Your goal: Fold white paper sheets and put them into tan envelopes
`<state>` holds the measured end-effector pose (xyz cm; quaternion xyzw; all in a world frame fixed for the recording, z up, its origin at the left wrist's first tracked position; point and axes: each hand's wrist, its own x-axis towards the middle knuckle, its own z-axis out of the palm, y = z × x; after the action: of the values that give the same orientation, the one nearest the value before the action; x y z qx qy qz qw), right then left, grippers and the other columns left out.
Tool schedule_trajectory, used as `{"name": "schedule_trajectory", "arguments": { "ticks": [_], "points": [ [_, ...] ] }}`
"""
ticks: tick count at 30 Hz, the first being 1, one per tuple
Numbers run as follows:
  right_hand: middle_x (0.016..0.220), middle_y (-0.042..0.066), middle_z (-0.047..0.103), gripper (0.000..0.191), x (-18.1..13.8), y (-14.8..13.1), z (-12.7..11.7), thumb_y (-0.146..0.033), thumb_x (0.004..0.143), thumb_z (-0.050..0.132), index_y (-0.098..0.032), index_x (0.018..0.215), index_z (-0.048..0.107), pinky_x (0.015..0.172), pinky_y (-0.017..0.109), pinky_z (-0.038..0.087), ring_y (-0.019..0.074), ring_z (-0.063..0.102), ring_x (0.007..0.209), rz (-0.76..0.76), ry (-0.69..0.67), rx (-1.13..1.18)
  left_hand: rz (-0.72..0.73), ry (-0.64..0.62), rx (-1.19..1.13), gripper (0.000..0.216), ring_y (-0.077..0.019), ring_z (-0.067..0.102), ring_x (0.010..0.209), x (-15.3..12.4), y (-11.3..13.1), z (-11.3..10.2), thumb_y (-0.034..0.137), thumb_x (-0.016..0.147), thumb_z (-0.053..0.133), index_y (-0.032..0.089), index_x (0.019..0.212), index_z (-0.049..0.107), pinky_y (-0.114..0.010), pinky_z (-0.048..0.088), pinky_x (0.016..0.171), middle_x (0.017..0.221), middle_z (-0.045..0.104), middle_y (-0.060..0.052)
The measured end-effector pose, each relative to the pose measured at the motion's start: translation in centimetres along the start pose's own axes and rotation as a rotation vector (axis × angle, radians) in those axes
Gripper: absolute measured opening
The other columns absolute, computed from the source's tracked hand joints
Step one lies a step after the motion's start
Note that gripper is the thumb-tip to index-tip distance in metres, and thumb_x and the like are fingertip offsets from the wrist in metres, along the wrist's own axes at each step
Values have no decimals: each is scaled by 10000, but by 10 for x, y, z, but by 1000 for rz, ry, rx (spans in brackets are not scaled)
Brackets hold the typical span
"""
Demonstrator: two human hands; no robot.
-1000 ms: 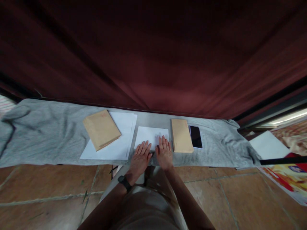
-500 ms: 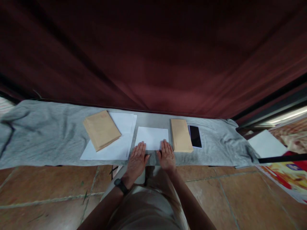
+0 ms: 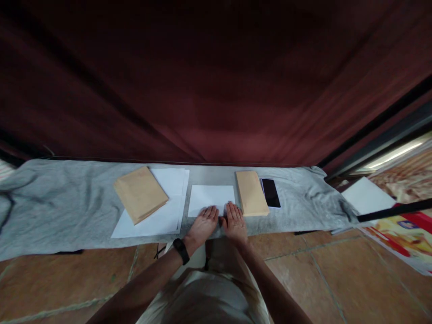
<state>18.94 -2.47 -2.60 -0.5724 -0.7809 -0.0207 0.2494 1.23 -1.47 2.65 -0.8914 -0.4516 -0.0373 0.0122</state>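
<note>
The left hand has slid toward the right hand.
Both lie open, flat, fingertips on the white sheet.

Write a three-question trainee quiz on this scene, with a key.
1. True or false: the phone lies on the white sheet that the left hand and right hand touch.
2. Which wrist wears the black band? A) left B) right
3. Fill in: the left envelope pile rests on ____ paper.
Key: 1 false, it lies on the grey cloth beside the right envelope pile; 2 A; 3 white.
</note>
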Motion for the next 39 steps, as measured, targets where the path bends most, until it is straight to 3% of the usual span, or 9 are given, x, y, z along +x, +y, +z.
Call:
{"name": "schedule_trajectory", "arguments": {
  "ticks": [7,15,18,22,26,30,35,39],
  "points": [
    [1461,114,574,566,3,5,-3,-121,930,413,-166,1488,497,1156,466,416,238,490,1378,78,26,179,22,-26,75,566,-314,581,1304,19,10,2,-21,851,377,62,1374,576,-470,509,1024,1397,600,-245],
    [1391,108,629,497,5,1,-11,-136,951,401,-152,1420,564,1164,437,417,221,551,1314,128,42,263,-17,-6,140,560,-336,643,1166,33,18,1,-60,843,353,4,1349,584,-451,548,897,1301,630,-298],
    [1355,101,656,473,6,-1,-13,-149,972,400,-168,1410,577,1167,432,414,213,572,1290,137,58,266,-40,20,127,499,-325,644,1110,41,16,-4,-52,849,367,11,1270,627,-458,525,902,1242,653,-281],
    [1352,90,658,456,5,-1,-19,-193,1000,396,-190,1426,560,1156,429,432,207,576,1289,119,67,313,-1,49,77,318,-305,632,1006,40,4,-16,13,879,432,86,1046,693,-453,497,906,1010,697,-188],
    [1461,98,571,502,-2,5,-33,-271,1012,425,-206,1508,458,1134,401,462,209,513,1367,82,70,379,-9,185,-25,334,-293,615,1074,19,-26,-28,23,880,438,146,1063,689,-453,497,952,1114,700,-149],
    [1555,118,471,635,-8,9,-48,-308,984,499,-205,1585,323,1171,494,411,262,414,1455,32,81,308,-5,382,-246,334,-249,613,1122,-8,-56,-39,85,933,427,182,1125,683,-411,513,1005,1146,716,-99],
    [1505,57,544,647,4,9,-62,-106,906,466,-264,1533,439,1227,513,322,224,481,1409,-57,62,257,21,501,-461,345,-210,630,1149,-18,-61,-50,127,976,381,218,1138,672,-412,528,1033,1150,716,-69],
    [1499,16,554,771,18,6,-73,6,779,427,-267,1497,499,1231,461,336,193,496,1396,-127,37,258,42,569,-569,376,-195,608,1238,-12,-59,-48,88,958,359,222,1141,659,-423,521,1070,1226,705,-82]
  ]
}}
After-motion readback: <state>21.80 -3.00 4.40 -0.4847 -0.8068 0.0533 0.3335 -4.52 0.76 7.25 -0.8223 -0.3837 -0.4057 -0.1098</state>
